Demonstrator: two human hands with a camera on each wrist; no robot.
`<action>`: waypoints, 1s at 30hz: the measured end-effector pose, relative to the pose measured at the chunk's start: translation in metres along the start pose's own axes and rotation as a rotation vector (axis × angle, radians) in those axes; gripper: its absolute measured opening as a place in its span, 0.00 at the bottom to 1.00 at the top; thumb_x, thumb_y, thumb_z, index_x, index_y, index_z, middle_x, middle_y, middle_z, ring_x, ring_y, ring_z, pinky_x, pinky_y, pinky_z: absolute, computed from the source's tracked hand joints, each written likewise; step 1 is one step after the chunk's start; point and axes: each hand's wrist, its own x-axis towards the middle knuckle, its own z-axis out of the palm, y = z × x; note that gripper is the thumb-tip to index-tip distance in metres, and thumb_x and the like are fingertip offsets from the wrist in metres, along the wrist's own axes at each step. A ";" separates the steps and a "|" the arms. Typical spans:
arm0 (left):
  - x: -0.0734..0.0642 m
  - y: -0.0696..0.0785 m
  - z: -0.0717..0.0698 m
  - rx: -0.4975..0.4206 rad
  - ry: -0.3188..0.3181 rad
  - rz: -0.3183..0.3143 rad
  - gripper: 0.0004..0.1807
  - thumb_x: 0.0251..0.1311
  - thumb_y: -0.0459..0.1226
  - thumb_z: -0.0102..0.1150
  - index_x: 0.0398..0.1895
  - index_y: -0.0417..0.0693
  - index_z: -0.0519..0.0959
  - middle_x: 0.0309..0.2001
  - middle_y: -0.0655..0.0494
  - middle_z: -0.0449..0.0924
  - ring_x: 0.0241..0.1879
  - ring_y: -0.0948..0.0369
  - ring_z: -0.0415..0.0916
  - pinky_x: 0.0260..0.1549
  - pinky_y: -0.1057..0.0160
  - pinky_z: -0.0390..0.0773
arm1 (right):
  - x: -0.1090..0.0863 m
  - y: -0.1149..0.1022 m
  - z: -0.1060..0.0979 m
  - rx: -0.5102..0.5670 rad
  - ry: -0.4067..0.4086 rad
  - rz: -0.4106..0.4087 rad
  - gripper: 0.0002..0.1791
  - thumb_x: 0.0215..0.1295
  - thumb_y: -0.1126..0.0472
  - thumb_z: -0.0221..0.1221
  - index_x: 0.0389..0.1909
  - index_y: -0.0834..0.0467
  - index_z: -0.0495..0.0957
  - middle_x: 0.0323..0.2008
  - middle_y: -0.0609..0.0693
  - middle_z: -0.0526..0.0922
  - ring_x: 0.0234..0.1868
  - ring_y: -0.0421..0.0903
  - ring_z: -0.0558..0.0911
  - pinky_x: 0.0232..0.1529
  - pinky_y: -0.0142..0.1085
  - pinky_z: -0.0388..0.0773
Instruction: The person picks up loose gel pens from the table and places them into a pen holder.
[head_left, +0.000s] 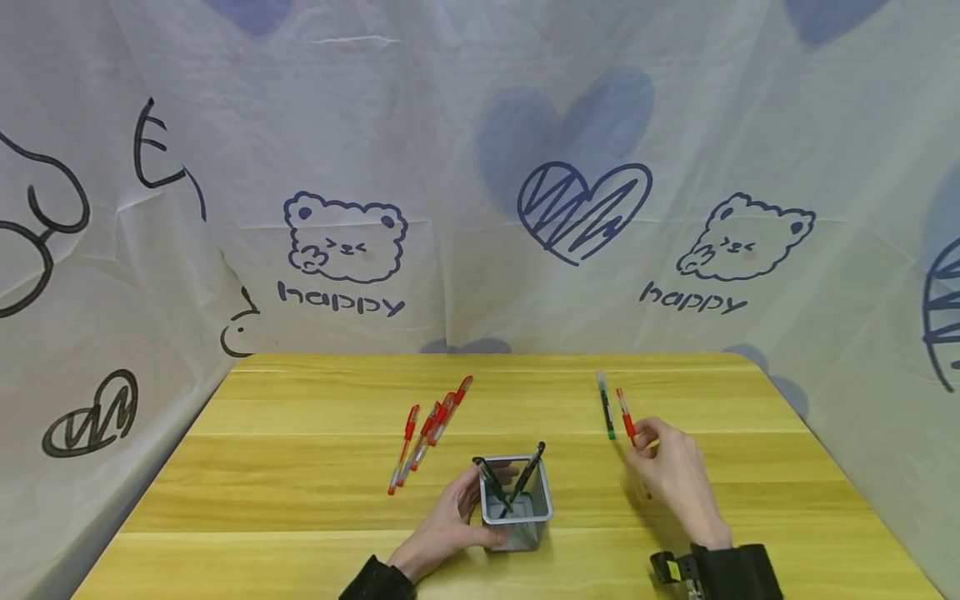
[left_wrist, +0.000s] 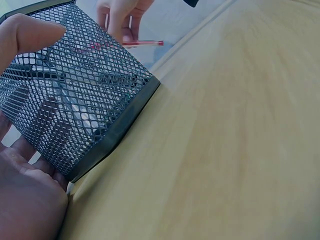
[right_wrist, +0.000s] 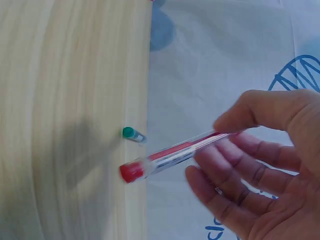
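My left hand (head_left: 446,525) grips a metal mesh pen holder (head_left: 525,533) near the front middle of the table, thumb on the near side and fingers round the back. Two black pens (head_left: 528,468) lean inside it. On the right, my right hand (head_left: 675,475) pinches a red pen (right_wrist: 172,156) between thumb and fingers, raised above the table. Its shadow falls on the wood in the right wrist view. Beside it on the table lies a green pen (head_left: 607,410). The left wrist view shows the mesh wall (left_wrist: 90,95) close up, tilted in the picture.
Several red pens (head_left: 408,433) lie in a loose slanting group left of the pen holder. The wooden table (head_left: 300,500) ends at the back against a pale cloth (head_left: 465,275) printed with hearts and bears.
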 end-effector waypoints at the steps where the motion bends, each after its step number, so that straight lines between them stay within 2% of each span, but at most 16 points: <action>1: 0.000 0.000 0.000 0.001 -0.001 0.000 0.45 0.51 0.29 0.66 0.75 0.45 0.60 0.74 0.44 0.64 0.78 0.48 0.54 0.80 0.47 0.50 | 0.000 -0.001 0.000 0.019 0.021 -0.010 0.13 0.61 0.67 0.62 0.47 0.65 0.80 0.33 0.54 0.85 0.31 0.44 0.84 0.28 0.30 0.78; 7: 0.001 -0.001 -0.001 0.001 -0.004 -0.004 0.45 0.52 0.29 0.66 0.75 0.47 0.60 0.74 0.45 0.65 0.78 0.49 0.55 0.80 0.48 0.52 | -0.001 -0.004 0.003 0.114 0.216 -0.148 0.13 0.58 0.72 0.63 0.45 0.66 0.82 0.33 0.55 0.86 0.29 0.45 0.85 0.28 0.27 0.81; 10: 0.001 -0.001 -0.001 -0.004 -0.007 -0.008 0.45 0.52 0.30 0.66 0.76 0.47 0.60 0.74 0.46 0.65 0.78 0.50 0.55 0.80 0.47 0.51 | -0.001 -0.005 0.005 0.168 0.295 -0.224 0.14 0.56 0.73 0.65 0.45 0.65 0.82 0.32 0.54 0.86 0.29 0.37 0.84 0.32 0.29 0.85; 11: 0.001 0.000 -0.001 -0.005 -0.008 -0.009 0.45 0.53 0.30 0.66 0.76 0.47 0.60 0.74 0.46 0.65 0.78 0.50 0.55 0.80 0.47 0.51 | 0.000 -0.003 0.007 0.217 0.320 -0.269 0.14 0.57 0.73 0.65 0.45 0.64 0.82 0.32 0.53 0.85 0.30 0.34 0.83 0.33 0.27 0.84; 14: 0.001 0.000 -0.001 -0.002 -0.008 -0.005 0.45 0.53 0.30 0.66 0.76 0.47 0.60 0.74 0.45 0.65 0.78 0.49 0.55 0.80 0.46 0.51 | 0.001 -0.006 0.008 0.305 0.361 -0.339 0.15 0.56 0.75 0.65 0.46 0.65 0.82 0.32 0.54 0.85 0.32 0.25 0.80 0.39 0.22 0.83; 17: 0.001 0.000 -0.001 0.007 -0.006 -0.001 0.45 0.53 0.31 0.66 0.76 0.47 0.60 0.74 0.45 0.65 0.78 0.48 0.54 0.80 0.45 0.50 | 0.001 -0.008 0.009 0.378 0.393 -0.404 0.16 0.55 0.78 0.65 0.46 0.67 0.81 0.33 0.58 0.85 0.35 0.22 0.79 0.43 0.15 0.79; 18: 0.001 -0.001 -0.001 0.010 -0.005 -0.001 0.44 0.53 0.31 0.66 0.76 0.47 0.60 0.74 0.44 0.65 0.78 0.48 0.54 0.80 0.45 0.50 | 0.000 -0.012 0.008 0.372 0.402 -0.401 0.17 0.54 0.79 0.65 0.46 0.68 0.81 0.33 0.60 0.85 0.36 0.21 0.78 0.44 0.15 0.78; 24: 0.002 -0.003 -0.002 0.008 0.002 -0.013 0.45 0.52 0.31 0.67 0.75 0.49 0.61 0.74 0.47 0.66 0.78 0.52 0.56 0.80 0.47 0.51 | 0.002 -0.015 0.010 0.466 0.458 -0.519 0.19 0.53 0.82 0.64 0.48 0.71 0.80 0.33 0.62 0.84 0.39 0.24 0.81 0.46 0.17 0.80; 28: 0.002 -0.003 -0.001 0.011 -0.002 -0.011 0.45 0.52 0.31 0.68 0.75 0.51 0.62 0.74 0.50 0.66 0.77 0.57 0.58 0.80 0.56 0.55 | 0.008 -0.006 0.017 0.551 0.486 -0.618 0.17 0.58 0.78 0.63 0.49 0.72 0.79 0.37 0.54 0.86 0.40 0.29 0.83 0.46 0.20 0.81; 30: 0.002 -0.003 -0.001 0.012 -0.004 -0.010 0.45 0.52 0.31 0.67 0.76 0.52 0.62 0.74 0.51 0.66 0.76 0.57 0.59 0.79 0.59 0.56 | 0.010 -0.005 0.020 0.599 0.491 -0.647 0.16 0.60 0.77 0.63 0.49 0.72 0.79 0.38 0.52 0.86 0.39 0.33 0.84 0.46 0.21 0.82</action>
